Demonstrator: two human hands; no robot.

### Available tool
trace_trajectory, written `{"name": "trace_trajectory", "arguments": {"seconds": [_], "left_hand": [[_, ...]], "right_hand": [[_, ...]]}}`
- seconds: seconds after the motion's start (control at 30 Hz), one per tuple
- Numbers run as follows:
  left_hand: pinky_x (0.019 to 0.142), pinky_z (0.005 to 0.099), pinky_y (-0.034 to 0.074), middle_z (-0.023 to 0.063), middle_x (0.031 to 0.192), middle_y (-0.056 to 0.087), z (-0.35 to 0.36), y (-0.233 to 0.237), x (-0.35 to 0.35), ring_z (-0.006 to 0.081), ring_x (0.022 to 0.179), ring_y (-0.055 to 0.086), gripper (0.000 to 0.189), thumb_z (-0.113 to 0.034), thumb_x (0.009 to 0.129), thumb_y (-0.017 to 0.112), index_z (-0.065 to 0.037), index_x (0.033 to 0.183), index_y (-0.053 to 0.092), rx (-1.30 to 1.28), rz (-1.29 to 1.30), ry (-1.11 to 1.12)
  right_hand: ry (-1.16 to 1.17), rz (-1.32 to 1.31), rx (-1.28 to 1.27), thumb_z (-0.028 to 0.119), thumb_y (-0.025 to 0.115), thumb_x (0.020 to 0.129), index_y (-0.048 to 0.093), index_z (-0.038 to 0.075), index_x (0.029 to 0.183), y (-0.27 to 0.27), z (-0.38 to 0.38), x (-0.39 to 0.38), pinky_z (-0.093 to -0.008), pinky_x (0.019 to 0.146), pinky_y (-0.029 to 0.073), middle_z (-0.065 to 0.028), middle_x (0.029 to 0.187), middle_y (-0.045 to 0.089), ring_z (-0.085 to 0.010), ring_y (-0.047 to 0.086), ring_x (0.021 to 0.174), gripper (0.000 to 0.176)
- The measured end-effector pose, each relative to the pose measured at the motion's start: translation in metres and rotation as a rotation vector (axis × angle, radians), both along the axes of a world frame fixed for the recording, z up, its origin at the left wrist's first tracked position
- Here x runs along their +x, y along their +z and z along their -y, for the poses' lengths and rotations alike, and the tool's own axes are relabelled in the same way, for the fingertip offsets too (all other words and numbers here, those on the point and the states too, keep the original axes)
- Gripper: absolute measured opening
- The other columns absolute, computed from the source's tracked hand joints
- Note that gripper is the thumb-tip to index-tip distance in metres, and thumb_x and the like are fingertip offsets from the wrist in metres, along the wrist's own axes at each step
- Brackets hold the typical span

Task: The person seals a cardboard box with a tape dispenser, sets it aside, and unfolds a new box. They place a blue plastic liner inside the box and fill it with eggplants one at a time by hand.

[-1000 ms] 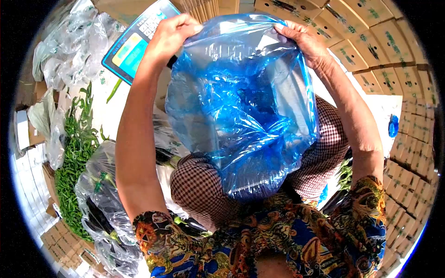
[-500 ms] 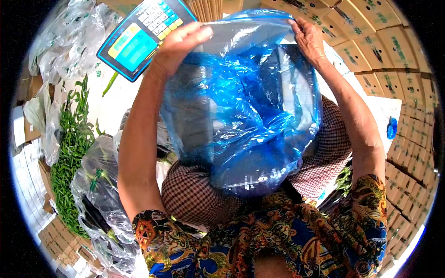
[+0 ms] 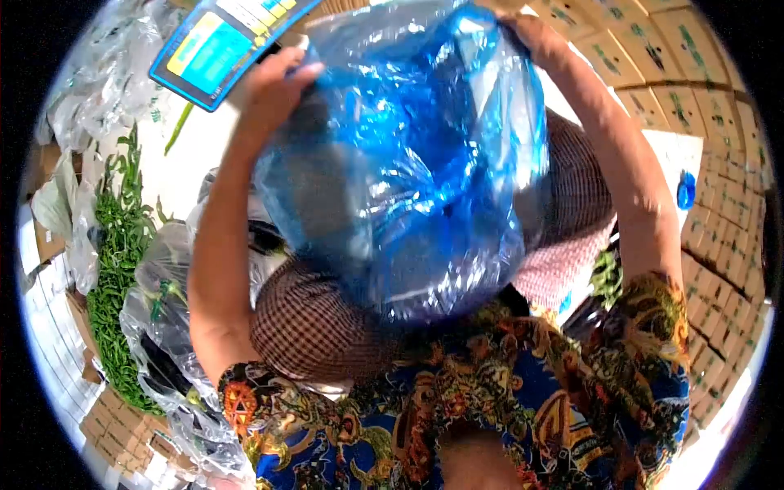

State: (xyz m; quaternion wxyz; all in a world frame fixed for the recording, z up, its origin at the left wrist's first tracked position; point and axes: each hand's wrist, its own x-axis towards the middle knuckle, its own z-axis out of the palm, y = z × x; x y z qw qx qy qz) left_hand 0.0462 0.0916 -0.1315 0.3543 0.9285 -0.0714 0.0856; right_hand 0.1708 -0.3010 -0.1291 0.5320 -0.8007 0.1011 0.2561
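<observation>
Well, I see both hands up high, holding a big blue bag between them. The bag is thin, shiny plastic, see-through and full of crinkles, and it puffs out round like a balloon. It hangs in front of the person's chest, above a lap in checked cloth.

The left hand is curled tight on the bag's left edge. The right hand grips the top right edge, with its fingertips tucked out of sight.

Behind the left hand lies a flat blue scale with a yellow patch. On the left side is a heap of long green peppers, next to soft clear bags. Brown cardboard boxes are stacked on the right.
</observation>
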Motion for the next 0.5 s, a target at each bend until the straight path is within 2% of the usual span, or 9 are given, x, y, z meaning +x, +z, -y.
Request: {"name": "trace_trajectory", "arguments": {"seconds": [0.07,0.1,0.13,0.23,0.33,0.4,0.43,0.47,0.5], "left_hand": [[0.084,0.0369,0.048,0.0149,0.099,0.064,-0.009,0.015,-0.002,0.0313,0.095,0.061,0.034,-0.032,0.083,0.064,-0.003,0.102,0.063,0.062,-0.01,-0.042],[0.085,0.0354,0.048,0.0138,0.099,0.065,-0.014,0.018,-0.006,0.0287,0.094,0.062,0.03,-0.025,0.082,0.065,-0.004,0.103,0.063,0.201,0.224,-0.1],[0.083,0.0333,0.049,0.0123,0.099,0.066,-0.002,0.04,-0.017,0.0243,0.094,0.063,0.026,-0.02,0.083,0.064,-0.003,0.103,0.063,0.244,0.296,-0.067],[0.086,0.0318,0.048,0.0092,0.102,0.066,0.027,0.099,-0.056,0.0203,0.099,0.062,0.029,-0.017,0.084,0.063,-0.005,0.11,0.062,-0.147,-0.257,-0.112],[0.094,0.0332,0.045,0.0052,0.112,0.064,0.049,0.137,-0.097,0.0192,0.106,0.059,0.036,-0.012,0.084,0.063,-0.009,0.119,0.059,-0.26,-0.616,-0.328],[0.096,0.035,0.044,0.0072,0.119,0.06,0.069,0.157,-0.121,0.0198,0.111,0.055,0.055,-0.014,0.071,0.074,-0.006,0.123,0.055,-0.215,-0.653,-0.609],[0.096,0.0356,0.044,0.0104,0.122,0.057,0.077,0.165,-0.132,0.0243,0.113,0.054,0.069,-0.02,0.065,0.08,-0.005,0.126,0.051,-0.128,-0.559,-0.766],[0.096,0.0361,0.044,0.0115,0.122,0.056,0.086,0.168,-0.144,0.0266,0.111,0.054,0.071,-0.022,0.065,0.08,-0.005,0.127,0.049,-0.055,-0.487,-0.79],[0.095,0.0366,0.044,0.0127,0.121,0.056,0.093,0.168,-0.157,0.0289,0.11,0.054,0.074,-0.024,0.065,0.08,-0.005,0.129,0.047,0.019,-0.414,-0.81]], "right_hand": [[-0.157,-0.006,-0.076,0.025,0.056,0.093,0.062,0.005,0.084,0.001,0.012,0.0,-0.03,0.061,0.044,-0.0077,0.083,0.065,-0.0134,0.057,0.071,0.022],[-0.118,0.19,-0.109,0.029,0.055,0.094,0.066,0.003,0.079,-0.017,0.026,0.006,-0.0315,0.052,0.042,-0.0058,0.066,0.06,-0.0155,0.053,0.057,0.033],[-0.069,-0.023,0.04,0.035,0.049,0.096,0.065,0.0,0.091,-0.02,0.032,0.012,-0.0315,0.054,0.042,-0.0064,0.07,0.06,-0.0166,0.053,0.06,0.039],[-0.142,-0.099,0.077,0.043,0.046,0.095,0.063,0.003,0.104,-0.008,0.046,-0.009,-0.0322,0.057,0.042,-0.0065,0.08,0.06,-0.0174,0.053,0.066,0.044],[-0.07,-0.1,0.107,0.05,0.049,0.092,0.062,0.006,0.111,0.027,0.036,-0.04,-0.0325,0.059,0.043,-0.006,0.091,0.06,-0.0178,0.053,0.071,0.049],[0.024,-0.079,0.114,0.055,0.052,0.089,0.062,0.008,0.113,0.085,0.013,-0.082,-0.0326,0.063,0.044,-0.0053,0.096,0.059,-0.0186,0.053,0.076,0.053],[0.252,-0.093,0.08,0.057,0.057,0.085,0.06,0.008,0.117,0.074,0.038,-0.073,-0.0332,0.073,0.044,-0.0072,0.104,0.059,-0.02,0.053,0.086,0.058],[0.281,-0.11,0.022,0.054,0.06,0.085,0.055,0.009,0.124,0.089,0.033,-0.088,-0.0347,0.088,0.043,-0.0121,0.114,0.058,-0.021,0.052,0.103,0.061],[0.309,0.058,-0.085,0.045,0.064,0.084,0.063,0.007,0.109,0.074,0.038,-0.094,-0.0328,0.082,0.045,-0.0095,0.099,0.063,-0.019,0.056,0.091,0.045]]}}
